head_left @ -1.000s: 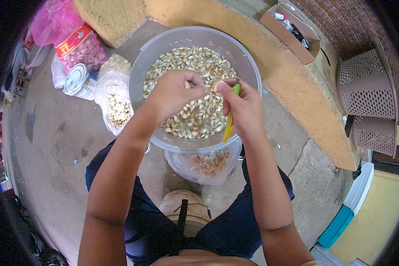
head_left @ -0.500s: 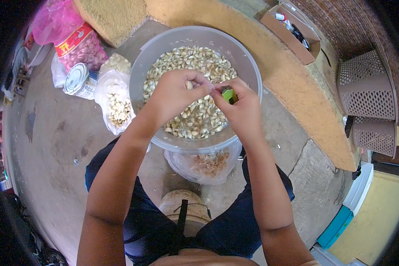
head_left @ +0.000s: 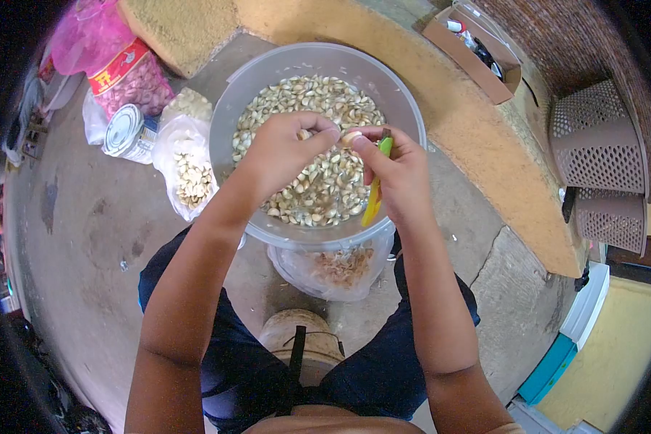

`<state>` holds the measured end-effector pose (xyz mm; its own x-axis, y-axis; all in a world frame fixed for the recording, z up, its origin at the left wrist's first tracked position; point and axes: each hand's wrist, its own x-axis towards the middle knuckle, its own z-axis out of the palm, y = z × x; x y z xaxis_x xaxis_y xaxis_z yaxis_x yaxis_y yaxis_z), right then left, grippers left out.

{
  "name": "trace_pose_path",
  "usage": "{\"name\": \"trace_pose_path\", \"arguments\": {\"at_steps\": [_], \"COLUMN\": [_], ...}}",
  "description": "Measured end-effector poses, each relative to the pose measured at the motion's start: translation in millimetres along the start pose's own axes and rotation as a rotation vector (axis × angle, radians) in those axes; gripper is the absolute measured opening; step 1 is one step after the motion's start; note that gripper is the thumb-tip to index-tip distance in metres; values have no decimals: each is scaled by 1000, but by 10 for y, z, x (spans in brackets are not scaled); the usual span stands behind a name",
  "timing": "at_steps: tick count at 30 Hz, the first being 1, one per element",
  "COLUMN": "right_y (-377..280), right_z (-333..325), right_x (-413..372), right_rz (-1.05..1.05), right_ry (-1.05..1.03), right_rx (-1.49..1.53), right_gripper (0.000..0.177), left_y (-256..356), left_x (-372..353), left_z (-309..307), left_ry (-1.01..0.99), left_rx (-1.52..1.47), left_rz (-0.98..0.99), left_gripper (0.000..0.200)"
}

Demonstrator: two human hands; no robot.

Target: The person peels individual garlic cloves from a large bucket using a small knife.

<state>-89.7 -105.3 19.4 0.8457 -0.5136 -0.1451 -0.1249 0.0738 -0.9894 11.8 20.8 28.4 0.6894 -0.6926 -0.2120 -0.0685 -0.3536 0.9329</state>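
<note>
Over a large grey tub (head_left: 401, 94) of garlic cloves (head_left: 296, 199) in water, my two hands nearly meet. My left hand (head_left: 286, 145) is closed, with a pale garlic clove (head_left: 305, 134) tucked in its curled fingers. My right hand (head_left: 401, 170) is closed around a small knife (head_left: 375, 192) with a green and yellow handle. Between that hand's thumb and forefinger is another garlic clove (head_left: 350, 138), close to my left fingertips. Most of the knife's blade is hidden.
Left of the tub are a white bag of peeled cloves (head_left: 194, 181), a can (head_left: 130, 132) and a pink mesh sack of garlic (head_left: 137, 83). A bag of skins (head_left: 340, 271) lies below the rim. A bucket (head_left: 300, 333) stands between my legs. A cardboard box (head_left: 474, 61) sits upper right.
The knife has turned in my right hand, so its yellow end now points down. My fingertips have drawn slightly apart, and a clove shows at my right thumb.
</note>
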Motion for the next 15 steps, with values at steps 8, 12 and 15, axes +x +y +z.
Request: {"name": "trace_pose_path", "arguments": {"at_steps": [8,12,15], "right_y": [43,76,66], "right_z": [-13,34,52], "right_x": [-7,-29,-37], "right_rz": [-280,-435,-379], "right_ry": [23,23,26], "right_rx": [-437,-494,-428], "right_gripper": [17,15,15], "left_y": [-74,-95,-26], "left_x": [1,4,-15], "left_z": [25,-37,-73], "left_ry": [55,21,-4], "left_rx": [125,136,117], "left_rz": [283,235,118], "left_gripper": [22,20,20]}}
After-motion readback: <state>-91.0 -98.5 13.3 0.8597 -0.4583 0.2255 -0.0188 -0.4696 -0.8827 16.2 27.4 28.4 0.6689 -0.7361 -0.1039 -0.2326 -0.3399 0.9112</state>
